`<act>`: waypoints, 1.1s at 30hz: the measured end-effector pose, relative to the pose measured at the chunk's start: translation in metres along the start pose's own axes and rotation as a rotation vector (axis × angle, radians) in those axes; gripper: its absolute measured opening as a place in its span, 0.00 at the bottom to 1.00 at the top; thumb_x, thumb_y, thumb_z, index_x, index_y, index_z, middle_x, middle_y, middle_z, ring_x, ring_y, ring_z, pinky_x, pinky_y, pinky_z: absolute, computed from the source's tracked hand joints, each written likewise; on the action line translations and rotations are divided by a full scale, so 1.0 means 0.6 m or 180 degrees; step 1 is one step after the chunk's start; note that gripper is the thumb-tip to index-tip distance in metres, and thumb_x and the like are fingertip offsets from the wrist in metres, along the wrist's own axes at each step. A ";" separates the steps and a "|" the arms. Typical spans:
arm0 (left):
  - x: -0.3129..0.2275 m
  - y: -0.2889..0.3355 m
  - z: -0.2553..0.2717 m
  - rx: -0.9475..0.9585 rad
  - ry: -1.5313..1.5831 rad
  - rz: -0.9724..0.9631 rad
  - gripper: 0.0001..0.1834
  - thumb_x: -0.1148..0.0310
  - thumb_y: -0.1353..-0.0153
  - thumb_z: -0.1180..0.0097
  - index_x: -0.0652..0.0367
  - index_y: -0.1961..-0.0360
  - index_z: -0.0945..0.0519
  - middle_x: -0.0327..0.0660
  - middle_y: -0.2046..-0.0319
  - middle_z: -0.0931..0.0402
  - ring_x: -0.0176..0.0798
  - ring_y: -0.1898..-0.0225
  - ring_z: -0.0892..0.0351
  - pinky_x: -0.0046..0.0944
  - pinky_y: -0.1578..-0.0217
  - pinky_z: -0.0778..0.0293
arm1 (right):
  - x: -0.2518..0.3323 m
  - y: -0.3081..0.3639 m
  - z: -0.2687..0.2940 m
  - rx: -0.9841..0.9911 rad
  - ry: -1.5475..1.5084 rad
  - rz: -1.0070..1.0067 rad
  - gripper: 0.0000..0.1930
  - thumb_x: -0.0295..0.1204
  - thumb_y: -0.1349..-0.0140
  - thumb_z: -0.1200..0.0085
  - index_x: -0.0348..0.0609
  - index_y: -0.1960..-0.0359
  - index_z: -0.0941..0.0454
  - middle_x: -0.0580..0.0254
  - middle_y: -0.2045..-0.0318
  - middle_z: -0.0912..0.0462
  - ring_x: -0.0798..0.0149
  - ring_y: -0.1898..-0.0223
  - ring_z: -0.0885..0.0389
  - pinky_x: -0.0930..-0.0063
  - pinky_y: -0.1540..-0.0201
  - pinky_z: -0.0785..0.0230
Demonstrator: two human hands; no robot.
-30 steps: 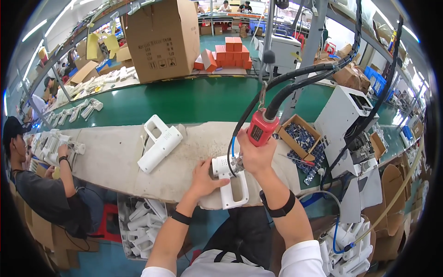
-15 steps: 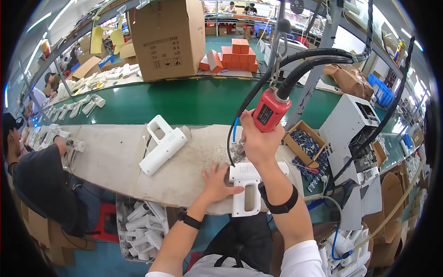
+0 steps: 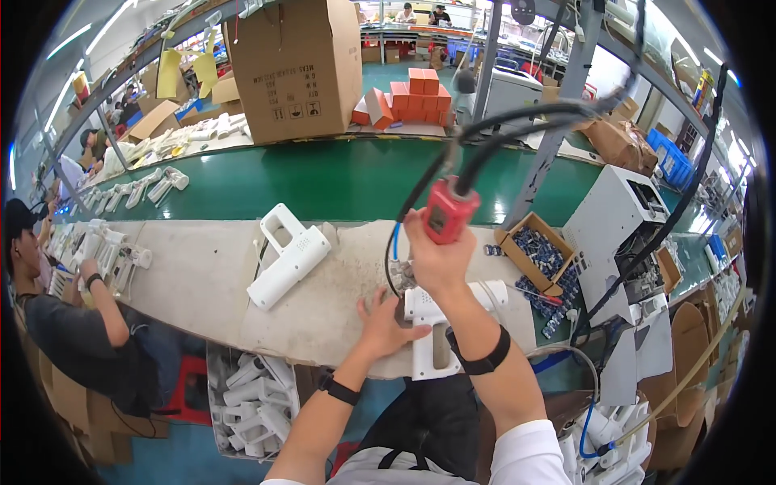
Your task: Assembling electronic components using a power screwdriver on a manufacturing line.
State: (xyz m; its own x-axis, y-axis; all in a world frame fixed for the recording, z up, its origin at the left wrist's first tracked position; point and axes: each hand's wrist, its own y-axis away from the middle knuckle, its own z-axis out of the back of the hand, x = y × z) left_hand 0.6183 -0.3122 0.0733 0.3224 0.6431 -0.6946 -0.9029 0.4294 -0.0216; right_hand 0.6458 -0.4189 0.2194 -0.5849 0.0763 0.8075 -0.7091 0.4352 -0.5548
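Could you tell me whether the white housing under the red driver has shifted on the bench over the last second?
Cannot tell: the camera moved; the housing stays by the parts box.

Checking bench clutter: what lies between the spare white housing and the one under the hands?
In the head view, only bare grey bench mat separates the spare white housing from the held housing.
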 end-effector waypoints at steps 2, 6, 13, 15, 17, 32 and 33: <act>-0.003 -0.005 -0.006 -0.0125 0.0240 0.0234 0.53 0.34 0.60 0.36 0.62 0.39 0.32 0.54 0.42 0.33 0.53 0.30 0.54 0.62 0.36 0.73 | 0.038 0.000 0.008 -0.0088 -0.0074 0.0021 0.07 0.27 0.40 0.41 0.38 0.71 0.25 0.69 0.84 0.26 0.78 0.86 0.31 0.82 0.83 0.40; 0.022 -0.012 -0.036 -0.0601 0.0231 0.0037 0.56 0.35 0.61 0.35 0.60 0.36 0.36 0.54 0.41 0.34 0.52 0.31 0.52 0.62 0.35 0.72 | 0.107 0.005 0.016 -0.0024 -0.0233 0.0079 0.05 0.25 0.40 0.42 0.37 0.70 0.25 0.69 0.85 0.26 0.77 0.86 0.30 0.83 0.83 0.40; 0.016 -0.009 -0.032 -0.0346 -0.0337 -0.0038 0.59 0.32 0.63 0.36 0.59 0.35 0.39 0.52 0.38 0.38 0.51 0.31 0.52 0.63 0.35 0.71 | 0.056 0.019 0.015 0.0105 -0.0065 -0.0062 0.06 0.26 0.41 0.41 0.38 0.71 0.25 0.69 0.84 0.25 0.78 0.85 0.29 0.82 0.82 0.39; 0.017 -0.002 -0.032 -0.0241 -0.0464 0.0041 0.59 0.31 0.63 0.36 0.59 0.35 0.38 0.52 0.38 0.38 0.51 0.32 0.51 0.63 0.35 0.71 | 0.038 0.028 0.006 0.0124 -0.0074 -0.0214 0.06 0.26 0.41 0.41 0.38 0.71 0.25 0.69 0.83 0.24 0.78 0.84 0.29 0.82 0.81 0.38; 0.015 -0.001 -0.031 -0.0369 -0.0743 -0.0115 0.58 0.31 0.62 0.37 0.59 0.36 0.38 0.51 0.38 0.38 0.52 0.32 0.51 0.63 0.35 0.71 | 0.024 0.030 -0.001 0.0199 0.0113 -0.0430 0.06 0.26 0.41 0.41 0.38 0.71 0.25 0.70 0.82 0.24 0.79 0.81 0.30 0.81 0.78 0.38; -0.004 -0.001 -0.011 -0.0336 -0.0166 0.0154 0.61 0.38 0.64 0.31 0.58 0.33 0.45 0.52 0.40 0.35 0.50 0.31 0.51 0.65 0.36 0.72 | 0.075 0.002 0.039 0.0021 -0.0082 0.0037 0.08 0.27 0.40 0.41 0.38 0.73 0.25 0.70 0.87 0.27 0.77 0.88 0.31 0.82 0.85 0.42; -0.014 -0.001 -0.009 -0.0321 -0.0153 0.0145 0.61 0.38 0.64 0.31 0.58 0.33 0.45 0.52 0.40 0.35 0.50 0.31 0.51 0.65 0.36 0.72 | 0.056 0.010 0.044 0.0020 -0.0002 -0.0076 0.08 0.27 0.40 0.41 0.38 0.74 0.25 0.70 0.87 0.27 0.77 0.87 0.31 0.82 0.84 0.42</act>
State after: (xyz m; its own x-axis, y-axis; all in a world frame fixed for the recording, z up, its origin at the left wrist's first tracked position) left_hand 0.6145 -0.3215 0.0753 0.2916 0.6911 -0.6614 -0.9401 0.3347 -0.0647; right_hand 0.6116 -0.4371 0.2378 -0.5682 0.0653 0.8203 -0.7253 0.4312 -0.5367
